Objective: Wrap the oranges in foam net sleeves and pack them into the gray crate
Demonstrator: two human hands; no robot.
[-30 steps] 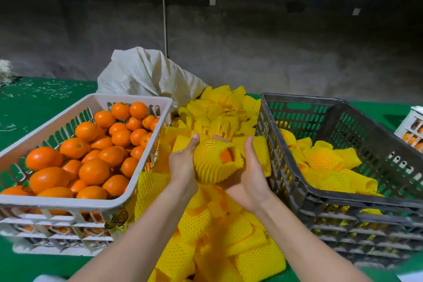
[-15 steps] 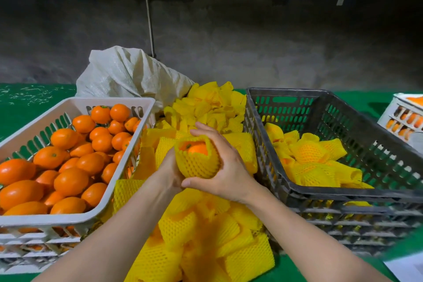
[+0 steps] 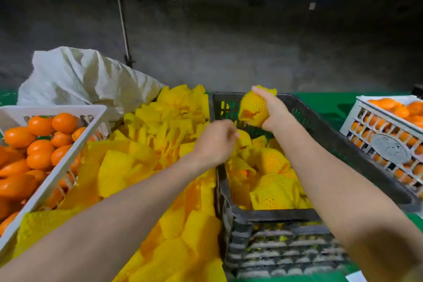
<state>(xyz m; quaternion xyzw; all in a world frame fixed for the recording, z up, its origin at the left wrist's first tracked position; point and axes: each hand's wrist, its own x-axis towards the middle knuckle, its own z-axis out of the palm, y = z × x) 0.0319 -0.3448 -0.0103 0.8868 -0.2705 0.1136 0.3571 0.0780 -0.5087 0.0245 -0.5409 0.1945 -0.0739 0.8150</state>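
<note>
My right hand [image 3: 273, 110] grips an orange wrapped in a yellow foam net sleeve [image 3: 253, 107] and holds it above the far end of the gray crate [image 3: 270, 215]. Several wrapped oranges [image 3: 272, 181] lie inside that crate. My left hand [image 3: 214, 142] hovers over the crate's left wall with its fingers loosely curled and nothing visible in it. A heap of loose yellow foam sleeves [image 3: 164, 139] fills the space between the two crates. Bare oranges [image 3: 41, 142] fill the white crate [image 3: 57, 167] on the left.
A crumpled white sack [image 3: 80, 78] lies behind the sleeve heap. A second white crate of oranges [image 3: 389, 137] stands at the right on the green table cover [image 3: 327, 105]. A dark wall rises behind the table.
My right hand has carried the wrapped orange from the centre over to the gray crate. My left hand has let go of it and trails behind. The view has swung right.
</note>
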